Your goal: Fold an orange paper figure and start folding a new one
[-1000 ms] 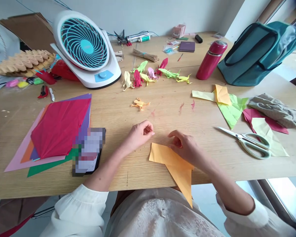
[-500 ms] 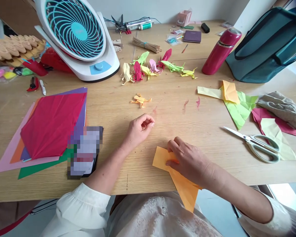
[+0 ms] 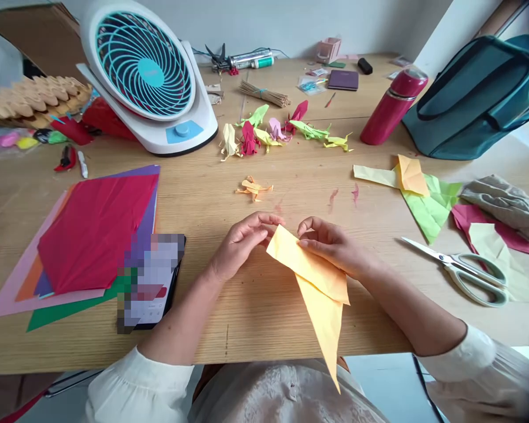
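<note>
Orange-yellow paper (image 3: 321,273) is raised above the table's front edge. It has a folded strip across the top and a long pointed piece hanging down. My right hand (image 3: 335,244) pinches its upper edge between thumb and curled fingers. At the paper's left corner is my left hand (image 3: 242,244), thumb and fingers apart; some fingertips are partly hidden, and I cannot tell whether they touch the paper. Beyond both hands, a small orange folded-paper figure (image 3: 254,188) lies on the wood.
Scissors (image 3: 456,264) and paper scraps (image 3: 432,205) lie to the right. On the left are coloured sheets (image 3: 94,229) and a phone (image 3: 152,282). Several folded-paper figures (image 3: 249,139), a fan (image 3: 147,76), a red flask (image 3: 392,108) and a teal bag (image 3: 467,100) stand farther back.
My right hand has lifted the orange-yellow paper up and forward from the table edge. My left hand has opened its curled fingers and now meets the paper's left corner. The view has tilted slightly.
</note>
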Available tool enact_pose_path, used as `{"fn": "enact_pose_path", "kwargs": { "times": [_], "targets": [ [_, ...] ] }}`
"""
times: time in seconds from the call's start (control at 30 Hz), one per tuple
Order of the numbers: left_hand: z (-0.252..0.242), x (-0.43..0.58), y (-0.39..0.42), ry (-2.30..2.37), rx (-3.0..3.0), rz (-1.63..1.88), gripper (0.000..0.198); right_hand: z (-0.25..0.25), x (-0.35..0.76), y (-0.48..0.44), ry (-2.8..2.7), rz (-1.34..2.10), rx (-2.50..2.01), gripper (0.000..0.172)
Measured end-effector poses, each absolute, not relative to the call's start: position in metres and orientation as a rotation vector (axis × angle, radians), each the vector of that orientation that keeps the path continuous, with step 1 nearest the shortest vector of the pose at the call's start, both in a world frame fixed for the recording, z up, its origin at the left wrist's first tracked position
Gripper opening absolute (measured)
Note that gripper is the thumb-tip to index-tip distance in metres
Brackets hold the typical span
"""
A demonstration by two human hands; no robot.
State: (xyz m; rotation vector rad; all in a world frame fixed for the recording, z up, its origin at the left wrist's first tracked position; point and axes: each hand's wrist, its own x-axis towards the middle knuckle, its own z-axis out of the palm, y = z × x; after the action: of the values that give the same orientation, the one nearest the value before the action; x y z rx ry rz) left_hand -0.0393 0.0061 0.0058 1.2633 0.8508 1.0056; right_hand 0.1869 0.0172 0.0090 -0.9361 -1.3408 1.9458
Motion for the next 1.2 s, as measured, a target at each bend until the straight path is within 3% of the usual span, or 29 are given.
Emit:
{"fn": "enact_pose_path", "kwargs": {
  "times": [0.27,0.53,0.73,0.87,1.2],
  "targets": [
    [0.006,-0.029,0.006,0.928,1.376,1.048,0.024,0.012,0.190,0.008,-1.352,1.992,-0.968,0.032],
    [0.007,-0.030,0.006,1.071,1.357,1.118,0.021,0.026,0.198,0.009,-1.793,1.839,-0.844,0.060],
    [0.009,-0.032,0.003,1.028,1.328,1.093,0.020,0.019,0.194,0.005,-1.621,1.954,-0.929,0.049],
    [0.007,-0.031,0.000,0.949,1.272,0.995,0.034,0.017,0.196,0.004,-1.526,1.981,-0.997,0.050],
    [0.008,-0.028,-0.002,0.949,1.226,1.009,0.036,0.011,0.196,0.001,-1.085,2.172,-1.122,0.047]
  ]
}}
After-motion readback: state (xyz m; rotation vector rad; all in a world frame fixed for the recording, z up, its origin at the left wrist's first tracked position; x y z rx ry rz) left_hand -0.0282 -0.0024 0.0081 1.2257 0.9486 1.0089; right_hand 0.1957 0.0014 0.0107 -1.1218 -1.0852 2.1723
